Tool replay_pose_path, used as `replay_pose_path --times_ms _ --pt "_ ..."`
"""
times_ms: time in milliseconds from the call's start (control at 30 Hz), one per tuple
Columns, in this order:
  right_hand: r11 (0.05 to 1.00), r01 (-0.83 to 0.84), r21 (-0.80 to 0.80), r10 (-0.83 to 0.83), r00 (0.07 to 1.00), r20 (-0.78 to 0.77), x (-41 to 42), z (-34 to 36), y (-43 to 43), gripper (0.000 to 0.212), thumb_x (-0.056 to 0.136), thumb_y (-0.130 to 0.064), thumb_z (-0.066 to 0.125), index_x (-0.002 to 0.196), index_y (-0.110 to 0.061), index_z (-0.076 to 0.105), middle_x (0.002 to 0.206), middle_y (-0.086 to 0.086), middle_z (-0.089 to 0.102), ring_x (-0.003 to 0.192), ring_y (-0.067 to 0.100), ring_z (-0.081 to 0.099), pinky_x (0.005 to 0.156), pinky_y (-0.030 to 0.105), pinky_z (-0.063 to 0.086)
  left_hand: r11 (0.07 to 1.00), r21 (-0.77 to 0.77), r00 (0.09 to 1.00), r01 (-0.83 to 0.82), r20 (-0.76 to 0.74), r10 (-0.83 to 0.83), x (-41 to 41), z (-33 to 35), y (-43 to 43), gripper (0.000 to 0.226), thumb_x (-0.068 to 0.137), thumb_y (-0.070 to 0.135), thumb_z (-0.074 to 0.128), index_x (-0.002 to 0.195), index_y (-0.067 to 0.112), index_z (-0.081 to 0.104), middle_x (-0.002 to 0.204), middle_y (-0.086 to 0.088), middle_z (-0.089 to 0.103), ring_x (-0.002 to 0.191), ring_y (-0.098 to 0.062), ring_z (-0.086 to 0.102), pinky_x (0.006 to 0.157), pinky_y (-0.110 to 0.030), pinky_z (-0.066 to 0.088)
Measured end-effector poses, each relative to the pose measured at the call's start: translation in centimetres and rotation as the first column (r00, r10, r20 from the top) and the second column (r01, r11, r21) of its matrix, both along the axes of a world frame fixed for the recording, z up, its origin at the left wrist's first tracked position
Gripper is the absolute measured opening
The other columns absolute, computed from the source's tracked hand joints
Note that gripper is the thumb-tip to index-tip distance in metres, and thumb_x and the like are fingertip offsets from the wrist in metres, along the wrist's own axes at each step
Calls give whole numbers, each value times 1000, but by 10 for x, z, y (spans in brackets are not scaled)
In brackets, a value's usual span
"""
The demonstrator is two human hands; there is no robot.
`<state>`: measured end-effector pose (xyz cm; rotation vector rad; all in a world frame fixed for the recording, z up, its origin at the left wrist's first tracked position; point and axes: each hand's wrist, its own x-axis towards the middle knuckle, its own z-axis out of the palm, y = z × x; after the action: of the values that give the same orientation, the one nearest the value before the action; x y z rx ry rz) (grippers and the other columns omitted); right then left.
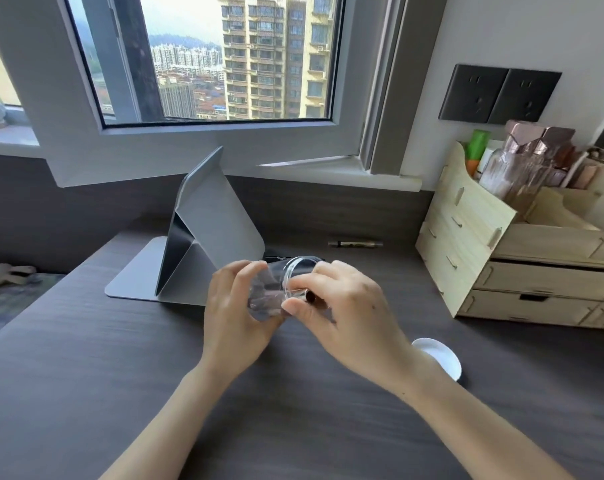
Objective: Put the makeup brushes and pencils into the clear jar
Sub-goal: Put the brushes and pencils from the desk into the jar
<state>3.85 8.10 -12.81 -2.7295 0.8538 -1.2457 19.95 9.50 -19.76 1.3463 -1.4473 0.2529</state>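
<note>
My left hand (236,313) grips the clear jar (279,289) above the dark desk, tilted with its open mouth toward the right. My right hand (342,306) pinches a dark pencil or brush (310,298) at the jar's rim; only its dark end shows between my fingers. Dark shapes show through the glass, too blurred to name. Another dark pencil (356,243) lies flat on the desk farther back, to the right of the jar.
A grey folded tablet stand (203,237) rises just behind the jar. A white round lid (440,355) lies on the desk (85,375) at my right wrist. A wooden drawer organiser (501,258) with bottles fills the right side.
</note>
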Motion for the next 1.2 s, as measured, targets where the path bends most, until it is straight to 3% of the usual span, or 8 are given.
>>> replay_pose_path --times_ms 100,200,300,433,600,867,1067,1200 --pt "1000 -14 -6 14 1000 17 1 1 0 53 93 -51 33 98 -13 70 73 -3 57 69 17 50 63 22 35 1000 12 999 8 -47 -7 -1 1 0 52 66 41 64 111 23 47 109 11 48 101 -12 44 88 -9 29" --pt "997 -73 35 59 954 295 -11 9 -5 33 93 -30 46 94 -8 71 70 -7 53 66 12 50 64 21 37 999 37 994 8 -111 -4 3 0 -1 67 56 28 84 112 23 48 110 9 48 100 -13 46 87 -10 32" --pt "983 55 178 -132 879 458 -17 6 -31 31 93 -22 44 85 -11 71 66 -6 58 60 2 48 60 17 34 1000 18 969 14 -247 -9 8 2 -3 71 49 30 85 110 29 48 104 8 52 98 -19 51 86 -30 43" --pt "904 336 264 -353 935 21 -1 -33 -94 22 91 -16 53 91 -12 74 91 10 72 88 29 63 76 33 47 997 10 890 73 -452 -60 13 4 -3 74 47 34 85 109 42 46 110 11 54 102 -23 55 87 -41 48" --pt "897 344 278 -159 837 -523 16 -67 -130 29 96 -25 46 118 -20 65 127 1 59 114 28 47 97 35 40 988 -12 820 157 -556 -137 13 10 0 74 55 7 87 106 39 45 117 5 56 95 0 57 80 -14 46" --pt "985 137 -100 -167 889 -425 -6 -93 -125 33 85 -34 48 71 -16 72 68 4 65 63 27 62 43 27 48 988 -12 827 153 -546 -135 12 8 0 72 56 9 87 107 37 45 120 3 55 100 -11 57 84 -19 47" --pt "992 34 -123 -89 875 -475 -23 -93 -118 9 77 -15 62 71 -12 67 69 4 65 60 26 60 40 27 48 991 30 860 133 -501 -100 14 2 -3 76 52 23 89 114 28 46 121 -2 55 106 -22 56 92 -39 48" --pt "965 251 71 -238 958 -162 -39 -63 -101 24 88 -29 47 86 -15 67 80 3 69 73 28 65 57 35 52 995 42 874 96 -481 -64 14 -1 -4 78 50 29 86 115 33 45 116 5 54 105 -24 55 91 -47 47"
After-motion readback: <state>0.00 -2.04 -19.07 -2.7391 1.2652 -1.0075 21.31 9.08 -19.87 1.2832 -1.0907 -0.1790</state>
